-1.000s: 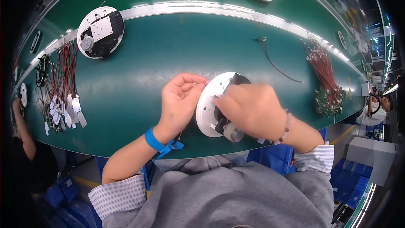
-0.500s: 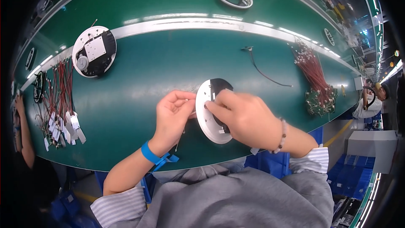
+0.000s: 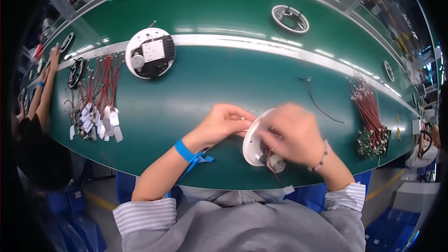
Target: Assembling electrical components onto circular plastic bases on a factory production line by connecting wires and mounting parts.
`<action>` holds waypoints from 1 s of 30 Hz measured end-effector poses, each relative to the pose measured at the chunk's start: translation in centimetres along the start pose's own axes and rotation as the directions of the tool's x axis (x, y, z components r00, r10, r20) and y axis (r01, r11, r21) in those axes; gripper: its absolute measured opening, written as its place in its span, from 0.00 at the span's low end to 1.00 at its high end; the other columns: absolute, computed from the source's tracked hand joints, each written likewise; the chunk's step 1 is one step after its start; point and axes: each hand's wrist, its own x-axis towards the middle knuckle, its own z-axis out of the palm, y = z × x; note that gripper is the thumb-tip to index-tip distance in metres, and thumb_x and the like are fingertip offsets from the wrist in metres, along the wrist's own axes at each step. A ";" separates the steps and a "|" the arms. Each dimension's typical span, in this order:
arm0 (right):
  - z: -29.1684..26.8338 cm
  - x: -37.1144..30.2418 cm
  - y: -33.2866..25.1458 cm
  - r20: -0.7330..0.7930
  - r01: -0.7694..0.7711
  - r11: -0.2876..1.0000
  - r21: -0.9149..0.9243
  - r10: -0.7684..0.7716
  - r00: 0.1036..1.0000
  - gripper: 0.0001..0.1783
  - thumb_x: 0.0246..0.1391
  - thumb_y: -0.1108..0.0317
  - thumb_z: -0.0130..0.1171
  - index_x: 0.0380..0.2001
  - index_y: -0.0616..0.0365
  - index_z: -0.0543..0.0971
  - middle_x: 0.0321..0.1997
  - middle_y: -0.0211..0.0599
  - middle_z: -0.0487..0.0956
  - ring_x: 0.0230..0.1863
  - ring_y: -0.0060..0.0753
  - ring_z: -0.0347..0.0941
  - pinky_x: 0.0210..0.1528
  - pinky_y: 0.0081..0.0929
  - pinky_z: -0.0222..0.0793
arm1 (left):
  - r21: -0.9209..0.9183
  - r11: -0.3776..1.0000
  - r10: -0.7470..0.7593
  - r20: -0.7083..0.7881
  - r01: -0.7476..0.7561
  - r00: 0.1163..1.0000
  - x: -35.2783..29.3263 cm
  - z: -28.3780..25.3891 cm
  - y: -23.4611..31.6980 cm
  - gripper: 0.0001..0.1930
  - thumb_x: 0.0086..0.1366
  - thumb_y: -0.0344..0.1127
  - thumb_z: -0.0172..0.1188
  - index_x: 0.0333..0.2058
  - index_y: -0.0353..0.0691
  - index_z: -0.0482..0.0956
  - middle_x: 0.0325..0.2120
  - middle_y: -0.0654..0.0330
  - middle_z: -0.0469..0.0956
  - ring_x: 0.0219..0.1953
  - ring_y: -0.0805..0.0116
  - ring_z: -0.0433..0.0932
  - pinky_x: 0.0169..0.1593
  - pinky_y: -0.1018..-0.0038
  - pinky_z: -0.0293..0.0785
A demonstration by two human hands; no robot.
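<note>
A white round housing [image 3: 252,148] stands tilted on edge before me, above the near part of the green table. My left hand [image 3: 226,122] pinches its left rim; a small whitish bit shows at the fingertips, too small to name. Across the housing's right face lies my right hand [image 3: 294,133], its fingers curled and smeared by motion, so what they hold is hidden. Below that hand, a grey round part [image 3: 276,163] sits on the housing. Thin red wires [image 3: 269,158] run down from there, and a white plug [image 3: 289,189] shows at the table's front edge.
Another round unit [image 3: 150,53] lies at the back left. Wired white pieces [image 3: 100,121] are heaped left, beside a black ring [image 3: 76,72]. One loose cable [image 3: 319,105] and bundled red wires with green boards [image 3: 371,116] lie right. White rings [image 3: 290,19] rest beyond the rail. A co-worker's arms [image 3: 46,84] reach in.
The view has swung, shifting the table's items. The housing has tilted, and its grey round part and red wires have come into sight. My right hand has moved over its face.
</note>
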 end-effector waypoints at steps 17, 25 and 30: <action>3.0 -2.0 8.0 0.476 -0.546 0.325 0.772 0.274 0.836 0.23 0.50 0.61 0.51 0.06 0.59 0.64 0.10 0.16 0.57 0.14 0.10 0.48 0.15 0.14 0.45 | 0.477 0.879 0.314 -0.576 -0.002 0.755 -6.5 -8.7 3.7 0.09 0.55 0.28 0.52 0.34 0.29 0.71 0.27 0.54 0.75 0.25 0.75 0.75 0.27 0.86 0.71; 2.8 -2.9 7.3 0.494 -0.617 0.203 0.760 0.437 0.752 0.17 0.50 0.63 0.51 0.12 0.61 0.71 0.12 0.17 0.64 0.16 0.09 0.54 0.16 0.12 0.50 | 0.987 0.144 0.906 -0.158 0.065 0.392 -3.1 0.2 6.4 0.06 0.52 0.29 0.54 0.28 0.34 0.76 0.21 0.56 0.75 0.17 0.75 0.72 0.21 0.81 0.66; 3.8 -2.6 6.3 0.432 -0.588 0.346 0.732 0.431 0.792 0.18 0.49 0.62 0.51 0.13 0.63 0.71 0.12 0.18 0.63 0.17 0.09 0.54 0.15 0.14 0.49 | 0.900 0.287 0.613 0.090 -0.328 0.785 1.0 3.2 1.9 0.13 0.57 0.35 0.43 0.34 0.34 0.73 0.30 0.52 0.74 0.33 0.62 0.73 0.38 0.72 0.67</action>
